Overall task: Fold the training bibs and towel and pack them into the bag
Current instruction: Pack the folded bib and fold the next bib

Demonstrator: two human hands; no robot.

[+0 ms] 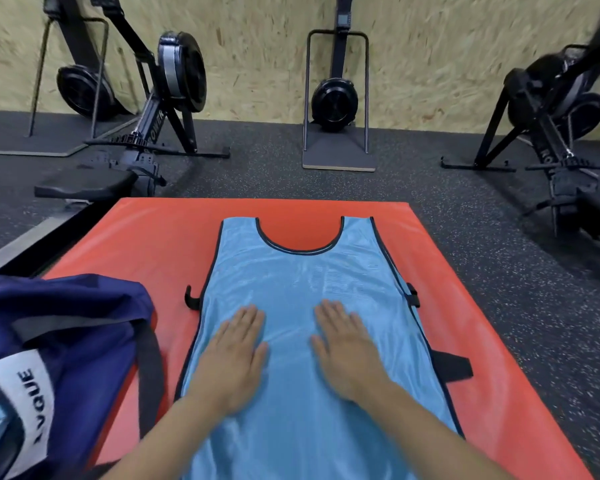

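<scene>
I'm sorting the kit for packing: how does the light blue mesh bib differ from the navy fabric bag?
The light blue mesh bib lies spread flat on the orange mat; the navy fabric bag sits bunched at the mat's left edge. Both hands, left and right, press the bib; neither touches the bag. Both have dark straps.

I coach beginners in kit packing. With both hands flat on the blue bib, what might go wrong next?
The mesh bib may slide on the smooth red mat under the flat left hand and right hand. Its black side straps stick out and could get folded in crooked.
</scene>
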